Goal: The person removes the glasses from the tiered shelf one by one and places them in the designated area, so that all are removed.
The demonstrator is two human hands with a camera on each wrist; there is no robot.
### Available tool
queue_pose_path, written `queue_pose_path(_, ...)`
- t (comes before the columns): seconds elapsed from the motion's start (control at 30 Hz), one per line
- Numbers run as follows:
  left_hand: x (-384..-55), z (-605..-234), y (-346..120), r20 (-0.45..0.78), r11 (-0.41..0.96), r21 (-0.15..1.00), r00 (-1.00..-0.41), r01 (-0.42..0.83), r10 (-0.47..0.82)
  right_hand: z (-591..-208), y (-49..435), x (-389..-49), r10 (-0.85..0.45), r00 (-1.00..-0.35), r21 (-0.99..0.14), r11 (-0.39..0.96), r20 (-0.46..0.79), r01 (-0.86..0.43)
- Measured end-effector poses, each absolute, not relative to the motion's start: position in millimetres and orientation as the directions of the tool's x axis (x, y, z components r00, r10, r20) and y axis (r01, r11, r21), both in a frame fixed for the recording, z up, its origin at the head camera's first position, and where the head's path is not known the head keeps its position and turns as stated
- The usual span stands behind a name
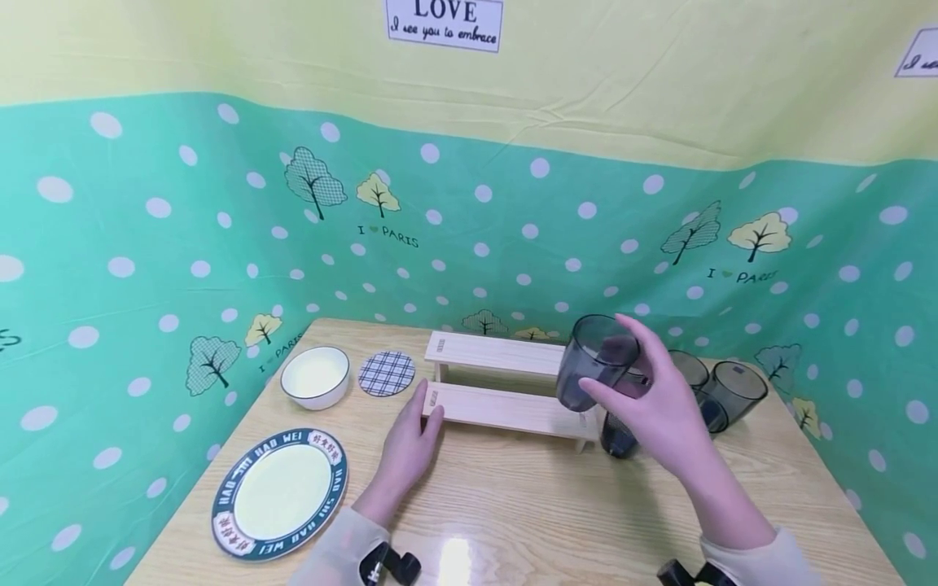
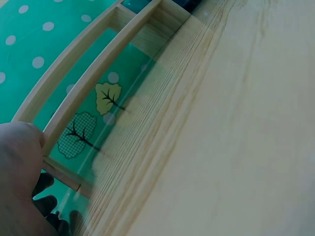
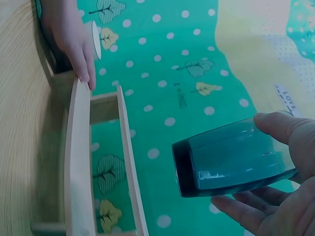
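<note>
A transparent dark drinking glass (image 1: 575, 382) is in my right hand (image 1: 670, 407), thumb on one side and fingers on the other. It is held above the right end of a two-tier wooden shelf rack (image 1: 506, 411), slightly tilted in the head view. The right wrist view shows the glass (image 3: 231, 157) from the side, with its thick base away from the palm. My left hand (image 1: 406, 452) grips the rack's left end, thumb at the front edge of the lower board. In the left wrist view, the rack (image 2: 81, 101) runs away from that hand (image 2: 19, 172).
More dark glasses (image 1: 736, 387) stand and lean at the right, one dark glass (image 1: 618, 438) close by the rack's right end. On the left are a white bowl (image 1: 315, 378), a checked round coaster (image 1: 387, 373) and a blue-rimmed plate (image 1: 282, 492). Patterned cloth (image 1: 469, 220) hangs behind.
</note>
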State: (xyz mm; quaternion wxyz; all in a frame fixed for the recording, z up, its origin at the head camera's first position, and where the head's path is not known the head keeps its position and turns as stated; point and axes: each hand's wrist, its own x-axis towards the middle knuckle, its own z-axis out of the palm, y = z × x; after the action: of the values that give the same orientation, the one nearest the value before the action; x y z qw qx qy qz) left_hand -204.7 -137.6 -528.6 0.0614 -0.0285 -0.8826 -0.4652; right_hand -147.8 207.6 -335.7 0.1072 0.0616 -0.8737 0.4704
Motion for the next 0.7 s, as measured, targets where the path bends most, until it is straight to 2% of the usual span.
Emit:
queue_pose_path(0.17, -204.4, -528.2, -137.5, 0.134, 0.564, 0.819, -0.991, 0.106, -0.009, -334.5, 230.0, -139.7, 0.037, -0.963, -0.773, 0.605, 0.268, -0.192)
queue_pose_path(0.7, -204.9, -528.7, -137.9, 0.132, 0.564, 0.819, -0.991, 0.103, -0.01, -335.3, 293.5, -122.3, 0.129, -0.954, -0.768, 0.627, 0.27, -0.132)
